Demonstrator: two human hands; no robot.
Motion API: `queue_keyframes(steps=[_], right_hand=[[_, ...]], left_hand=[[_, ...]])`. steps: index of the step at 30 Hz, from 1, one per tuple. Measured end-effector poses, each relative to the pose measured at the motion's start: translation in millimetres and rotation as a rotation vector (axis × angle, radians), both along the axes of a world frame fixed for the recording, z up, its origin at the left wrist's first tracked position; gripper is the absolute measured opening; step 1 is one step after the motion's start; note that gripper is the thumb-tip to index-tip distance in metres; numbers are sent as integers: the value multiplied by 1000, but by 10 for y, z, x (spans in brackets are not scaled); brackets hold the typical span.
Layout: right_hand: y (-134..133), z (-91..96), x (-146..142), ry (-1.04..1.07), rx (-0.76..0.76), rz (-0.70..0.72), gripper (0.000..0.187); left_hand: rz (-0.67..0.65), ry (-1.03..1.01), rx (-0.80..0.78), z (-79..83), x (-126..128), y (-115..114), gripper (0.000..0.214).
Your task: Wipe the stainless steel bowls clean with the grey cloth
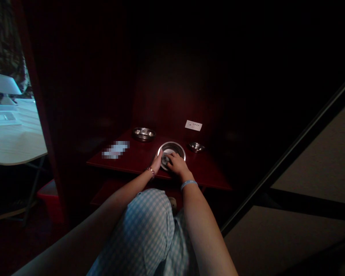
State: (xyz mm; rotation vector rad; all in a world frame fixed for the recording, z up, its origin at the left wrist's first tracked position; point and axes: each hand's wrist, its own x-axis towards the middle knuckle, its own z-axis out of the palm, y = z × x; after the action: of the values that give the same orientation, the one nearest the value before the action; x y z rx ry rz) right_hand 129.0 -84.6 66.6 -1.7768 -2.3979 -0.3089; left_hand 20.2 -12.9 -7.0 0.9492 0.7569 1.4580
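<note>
Round silver metal bowl with a wide, pale rim [174,143], seen in the head view, the only one supplied: located at the front edge of a dark red, glossy wooden shelf [209,168], between both hands. Left hand [156,161], wearing a beaded bracelet [151,172], is set against the bowl's left side, thumb up along the rim; the other fingers are largely hidden, so a firm grip cannot be confirmed. Right hand [178,165], wearing a light blue wristband [189,184], reaches over the near right rim, fingers bent and somewhat apart inside the bowl. Whether they hold or press anything cannot be told; the interior is too small and dim.

Status, as judged: handling of this bowl is under way and not finished, both hands being engaged at it. No completed result can be verified. Shallow silver metal bowlware [143,134] stands at the back left, possibly stacked, and a small silver metal bowl [196,147] at the right, below a white wall socket [193,125]; neither is being touched.
</note>
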Motion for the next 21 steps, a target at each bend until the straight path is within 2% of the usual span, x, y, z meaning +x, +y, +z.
queue_keyframes(steps=[4,10,16,21], right_hand=[[2,8,2,-56,71,-19,47],[35,39,6,-94,231,-70,43],[74,36,14,-95,256,-88,43],[70,28,16,-78,280,-196,39]], left_hand=[[-8,-21,15,-12,7,22,53],[-95,-80,67,20,13,-37,49],[-110,-73,30,22,21,-37,52],[-51,-61,18,15,21,-15,54]])
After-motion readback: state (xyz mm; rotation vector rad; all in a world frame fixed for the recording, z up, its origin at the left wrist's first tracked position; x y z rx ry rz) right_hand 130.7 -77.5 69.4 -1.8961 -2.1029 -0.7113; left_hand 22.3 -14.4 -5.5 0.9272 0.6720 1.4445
